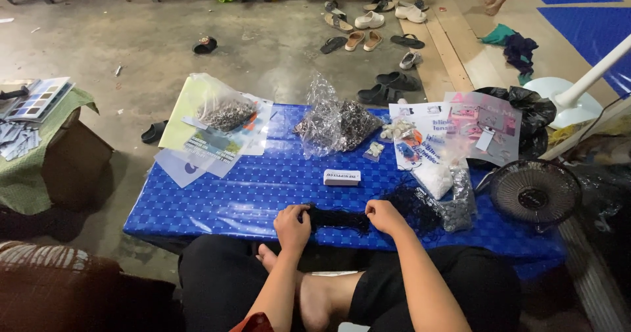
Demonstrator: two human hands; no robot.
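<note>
Black bundle (338, 218) of thin strands or cords, lying on near edge of blue worktop (217, 200), stretched between both hands. Looks light, limp, soft; likely tangles and snags, no stiffness, sags where unsupported. Not fragile by the look. Best taken at both ends, pinched, as here. Exact material too dark to tell.

Left hand (292, 227) curled closed around left end of bundle, knuckles up. Right hand (384, 215) closed over right end, fingers tucked under; more dark strands trailing right toward clear bag (459, 204) of small grey bits. Hands apart, bundle spanning the gap.

Nearby: small white box (342, 177) just beyond bundle, crumpled clear bag (335, 125) of metal pieces farther back, small fan (536, 191) at right edge. Bare foot (315, 292) below worktop.
</note>
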